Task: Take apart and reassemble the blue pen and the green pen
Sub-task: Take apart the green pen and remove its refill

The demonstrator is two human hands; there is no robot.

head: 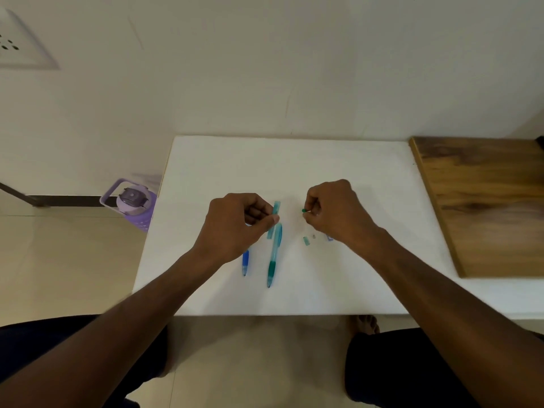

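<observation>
My left hand pinches a translucent teal barrel piece above the white table. My right hand pinches a small dark green part. The green pen's lower half, with its dark green grip, lies on the table below the teal piece. The blue pen lies to its left, its upper end hidden under my left hand. Small loose parts lie near my right hand: a teal bit, a tiny grey bit and a bluish bit.
A wooden board lies at the table's right side. A purple water bottle stands on the floor left of the table. A wall runs right behind the table. My knees sit below the table's front edge.
</observation>
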